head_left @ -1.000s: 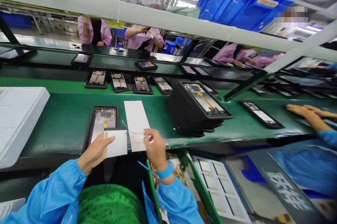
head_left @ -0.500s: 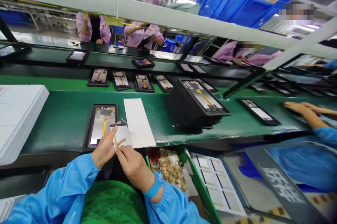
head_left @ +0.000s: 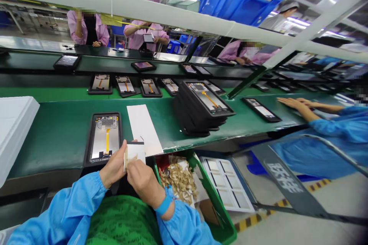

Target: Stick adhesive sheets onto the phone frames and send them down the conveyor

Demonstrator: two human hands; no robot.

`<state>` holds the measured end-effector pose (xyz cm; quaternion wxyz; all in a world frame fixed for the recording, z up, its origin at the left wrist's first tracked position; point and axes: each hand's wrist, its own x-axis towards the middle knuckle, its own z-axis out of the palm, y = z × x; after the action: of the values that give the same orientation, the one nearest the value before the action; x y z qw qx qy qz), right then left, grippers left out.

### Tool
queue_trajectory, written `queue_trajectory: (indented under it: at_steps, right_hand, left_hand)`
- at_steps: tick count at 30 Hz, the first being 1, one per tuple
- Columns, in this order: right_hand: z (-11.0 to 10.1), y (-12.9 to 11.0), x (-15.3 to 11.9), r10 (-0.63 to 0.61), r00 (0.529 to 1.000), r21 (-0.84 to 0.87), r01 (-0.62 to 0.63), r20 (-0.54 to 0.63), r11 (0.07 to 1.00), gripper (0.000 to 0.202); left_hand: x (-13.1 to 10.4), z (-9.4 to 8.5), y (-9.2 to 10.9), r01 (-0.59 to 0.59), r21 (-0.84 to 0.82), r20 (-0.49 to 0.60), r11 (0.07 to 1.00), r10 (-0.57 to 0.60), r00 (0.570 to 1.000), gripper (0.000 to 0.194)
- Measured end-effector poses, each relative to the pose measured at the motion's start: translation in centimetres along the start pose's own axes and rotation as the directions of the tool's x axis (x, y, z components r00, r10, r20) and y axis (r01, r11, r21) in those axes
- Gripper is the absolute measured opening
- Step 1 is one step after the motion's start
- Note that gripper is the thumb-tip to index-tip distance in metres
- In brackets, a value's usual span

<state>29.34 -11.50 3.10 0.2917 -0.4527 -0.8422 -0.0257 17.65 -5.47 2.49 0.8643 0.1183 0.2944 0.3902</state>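
Note:
My left hand (head_left: 114,165) grips a flat white battery (head_left: 137,150) by its left side. The battery has a black top edge and a short thin wire, and it is tilted up in front of me. My right hand (head_left: 145,180) is closed at the battery's lower face, fingertips pinched on a tan tape strip (head_left: 132,158) there; the fingertips partly hide the strip. Just behind my left hand lies an open tablet (head_left: 96,146) in a black frame, with its circuit board and orange ribbon cable showing. A white card (head_left: 143,124) lies on the green bench behind the battery.
A stack of black-framed tablets (head_left: 189,110) stands right of the card. Below the bench edge, a green bin (head_left: 214,199) holds tan scraps (head_left: 179,178), beside a white tray (head_left: 230,183) of batteries. White foam (head_left: 17,126) sits left. A co-worker's hands (head_left: 296,104) rest far right.
The tan strip's curled end stood out from the battery before; now my right fingers cover more of it. The battery's face is turned more toward me. The whole view has shifted.

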Motion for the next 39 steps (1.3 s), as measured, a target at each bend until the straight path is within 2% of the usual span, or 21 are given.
queue_trajectory:
  at_steps: [2, 3, 6, 7, 8, 10, 13, 14, 15, 17, 18, 19, 20, 22, 24, 26, 29, 31, 35, 37, 39]
  right_hand:
    - [0.1, 1.3, -0.8, 0.269, 0.958, 0.200, -0.245, -0.102, 0.949, 0.015]
    - [-0.2, 2.3, -1.6, 0.422, 0.896, 0.285, -0.372, -0.139, 0.883, 0.013]
    - [-1.9, 6.4, -6.1, 0.767, 0.595, 0.351, -0.683, -0.240, 0.640, 0.017]
    - [-2.6, 7.9, -8.3, 0.816, 0.509, 0.308, -0.758, -0.273, 0.575, 0.021]
    - [-3.2, 9.3, -10.5, 0.840, 0.457, 0.240, -0.816, -0.293, 0.527, 0.024]
    - [-4.2, 11.5, -14.5, 0.885, 0.443, 0.015, -0.893, -0.141, 0.450, 0.024]
    - [-4.5, 11.8, -16.2, 0.939, 0.340, -0.307, -0.890, 0.042, 0.336, 0.027]
    - [-4.4, 10.8, -15.3, 0.933, 0.358, -0.311, -0.882, 0.051, 0.355, 0.029]
    - [-4.1, 9.5, -13.8, 0.910, 0.412, -0.255, -0.876, 0.046, 0.410, 0.031]
    - [-3.4, 6.1, -9.8, 0.781, 0.622, 0.047, -0.783, 0.065, 0.620, 0.037]
    - [-3.1, 4.4, -7.7, 0.697, 0.710, 0.196, -0.701, 0.104, 0.685, 0.043]
    - [-2.8, 2.8, -5.7, 0.612, 0.777, 0.302, -0.625, 0.151, 0.720, 0.049]
    - [-2.5, 1.5, -4.0, 0.546, 0.817, 0.379, -0.572, 0.186, 0.727, 0.053]
    - [-2.1, -0.1, -1.3, 0.470, 0.851, 0.472, -0.523, 0.236, 0.710, 0.055]
    - [-1.8, -0.4, 0.6, 0.451, 0.855, 0.548, -0.512, 0.255, 0.662, 0.051]
    - [-1.4, -0.3, 2.3, 0.400, 0.865, 0.634, -0.497, 0.304, 0.593, 0.045]
    - [-0.3, 0.0, 5.0, 0.210, 0.880, 0.711, -0.469, 0.426, 0.524, 0.040]
    - [1.2, 0.4, 6.9, 0.140, 0.888, 0.677, -0.429, 0.439, 0.598, 0.039]
    - [5.6, 2.3, 9.5, 0.143, 0.946, 0.345, -0.243, 0.290, 0.907, 0.051]
    - [7.8, 3.6, 10.3, 0.105, 0.958, 0.215, -0.165, 0.268, 0.963, 0.041]
    - [9.3, 4.8, 11.0, 0.089, 0.961, 0.212, -0.148, 0.262, 0.966, 0.025]
  left_hand:
    - [-0.3, 0.3, -0.6, 0.053, 0.003, 0.068, 0.999, -0.053, 0.996, 0.051]
    - [-0.5, 0.4, -0.9, 0.081, 0.003, 0.100, 0.997, -0.081, 0.992, 0.053]
    - [-1.0, 1.0, -1.3, 0.177, -0.002, 0.173, 0.984, -0.174, 0.969, 0.063]
    - [-1.1, 1.1, -1.3, 0.197, -0.008, 0.193, 0.980, -0.192, 0.962, 0.066]
    - [-1.2, 1.3, -1.3, 0.206, -0.014, 0.209, 0.978, -0.199, 0.957, 0.069]
    - [-1.2, 1.5, -1.1, 0.197, -0.027, 0.227, 0.980, -0.186, 0.956, 0.072]
    - [-1.0, 1.9, -1.3, 0.166, -0.041, 0.216, 0.985, -0.153, 0.964, 0.071]
    - [-1.0, 2.1, -1.5, 0.157, -0.043, 0.206, 0.987, -0.145, 0.968, 0.071]
    - [-1.1, 2.4, -1.8, 0.142, -0.042, 0.195, 0.989, -0.131, 0.972, 0.070]
    - [-1.2, 2.9, -2.4, 0.082, -0.026, 0.170, 0.996, -0.077, 0.982, 0.069]
    - [-1.4, 3.1, -2.6, 0.033, -0.011, 0.149, 0.999, -0.032, 0.988, 0.068]
    - [-1.6, 3.2, -2.7, -0.028, 0.013, 0.118, 1.000, 0.027, 0.993, 0.066]
    - [-1.9, 3.1, -2.6, -0.098, 0.052, 0.082, 0.994, 0.094, 0.992, 0.065]
    - [-2.7, 2.1, -1.7, -0.243, 0.205, 0.019, 0.948, 0.245, 0.969, 0.059]
    - [-3.8, 0.2, 0.1, -0.337, 0.421, -0.035, 0.842, 0.387, 0.922, 0.060]
    - [-5.1, -2.2, 2.3, -0.334, 0.565, -0.081, 0.755, 0.453, 0.888, 0.076]
    - [-7.4, -5.9, 5.4, -0.274, 0.555, -0.143, 0.785, 0.415, 0.899, 0.086]
    - [-8.9, -8.0, 7.1, -0.251, 0.502, -0.189, 0.827, 0.389, 0.902, 0.087]
    - [-11.3, -11.5, 10.0, -0.242, 0.464, -0.354, 0.852, 0.428, 0.832, 0.096]
    - [-11.6, -12.8, 11.2, -0.225, 0.481, -0.381, 0.847, 0.433, 0.817, 0.088]
    - [-11.1, -13.6, 12.0, -0.205, 0.511, -0.364, 0.835, 0.426, 0.828, 0.077]
